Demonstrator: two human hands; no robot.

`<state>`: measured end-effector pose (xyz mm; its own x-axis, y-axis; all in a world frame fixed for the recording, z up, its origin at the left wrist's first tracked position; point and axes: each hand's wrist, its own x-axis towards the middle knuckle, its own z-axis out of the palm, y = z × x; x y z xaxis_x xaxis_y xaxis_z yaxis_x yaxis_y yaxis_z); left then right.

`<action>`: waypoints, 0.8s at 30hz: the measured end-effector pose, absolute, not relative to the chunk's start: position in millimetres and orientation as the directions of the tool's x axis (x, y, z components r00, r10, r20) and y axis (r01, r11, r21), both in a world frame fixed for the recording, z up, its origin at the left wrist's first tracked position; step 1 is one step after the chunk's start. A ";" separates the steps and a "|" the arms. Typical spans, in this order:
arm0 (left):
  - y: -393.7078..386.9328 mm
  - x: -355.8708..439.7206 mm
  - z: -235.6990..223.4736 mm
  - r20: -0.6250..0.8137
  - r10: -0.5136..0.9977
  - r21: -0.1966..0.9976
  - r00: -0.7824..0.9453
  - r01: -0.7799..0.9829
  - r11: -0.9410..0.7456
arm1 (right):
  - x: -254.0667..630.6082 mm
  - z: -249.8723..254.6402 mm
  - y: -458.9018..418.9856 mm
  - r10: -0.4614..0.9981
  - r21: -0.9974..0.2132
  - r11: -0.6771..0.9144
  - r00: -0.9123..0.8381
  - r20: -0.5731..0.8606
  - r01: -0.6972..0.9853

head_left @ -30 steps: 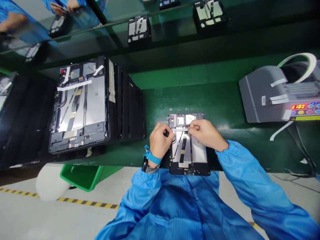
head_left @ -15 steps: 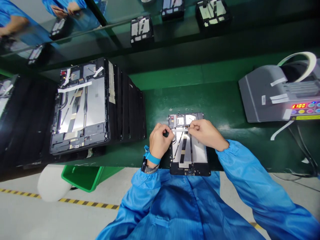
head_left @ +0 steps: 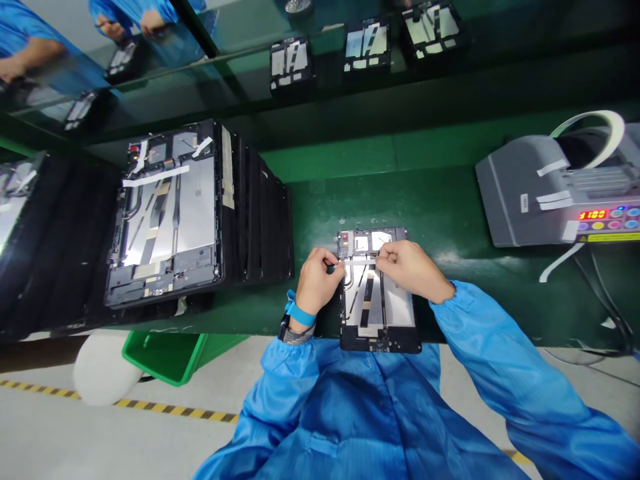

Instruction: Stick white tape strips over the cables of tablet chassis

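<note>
An opened tablet (head_left: 400, 308) lies at the bench's front edge, its internal parts and flat cables facing up. Across its upper part runs a strip of white tape (head_left: 361, 262). My left hand (head_left: 318, 280) pinches the tape's left end between thumb and forefinger, at the tablet's left edge. My right hand (head_left: 411, 267) rests over the tablet's upper right, fingertips closed on the tape's other end. The strip is drawn straight between both hands; whether it touches the tablet beneath cannot be made out.
A tall stack of opened tablets (head_left: 200, 213) stands to the left. A grey tape dispenser (head_left: 525, 190) with a lit display is at right, a tape piece (head_left: 560, 261) hanging from it. More tablets (head_left: 367, 47) lie beyond the bench. A green bin (head_left: 165, 357) sits below.
The view has shifted slightly. My left hand has moved a little, its fingers loosening into a slightly wider curl. My right hand stays on the tape.
</note>
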<state>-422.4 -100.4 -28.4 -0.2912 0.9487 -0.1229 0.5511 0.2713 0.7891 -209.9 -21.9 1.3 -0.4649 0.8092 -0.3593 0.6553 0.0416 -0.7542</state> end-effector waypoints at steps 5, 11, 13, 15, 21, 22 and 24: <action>-100.3 -438.7 -35.1 -0.294 0.938 0.905 -0.185 0.262 0.335 | -210.4 2.3 -22.6 0.812 -0.755 0.059 -0.471 -0.344 0.653; -101.6 -431.9 -34.7 -0.271 0.930 0.907 -0.249 0.258 0.333 | -210.9 3.2 -22.9 0.816 -0.756 0.072 -0.474 -0.330 0.650; -101.1 -427.2 -34.2 -0.268 0.924 0.893 -0.271 0.290 0.344 | -210.7 2.7 -22.7 0.816 -0.761 0.066 -0.474 -0.331 0.645; -100.9 -423.6 -33.4 -0.273 0.921 0.881 -0.278 0.312 0.355 | -210.5 2.7 -22.7 0.817 -0.762 0.059 -0.470 -0.334 0.644; -101.1 -407.0 -23.2 -0.169 0.917 0.700 -0.361 0.612 0.369 | -211.5 4.3 -25.0 0.826 -0.747 0.075 -0.461 -0.325 0.661; -100.5 -402.9 -21.0 -0.138 0.917 0.638 -0.375 0.675 0.372 | -211.8 4.2 -25.6 0.829 -0.744 0.081 -0.460 -0.319 0.663; -99.4 -395.1 -17.5 -0.102 0.916 0.517 -0.387 0.766 0.381 | -212.1 4.0 -26.3 0.833 -0.738 0.089 -0.456 -0.314 0.669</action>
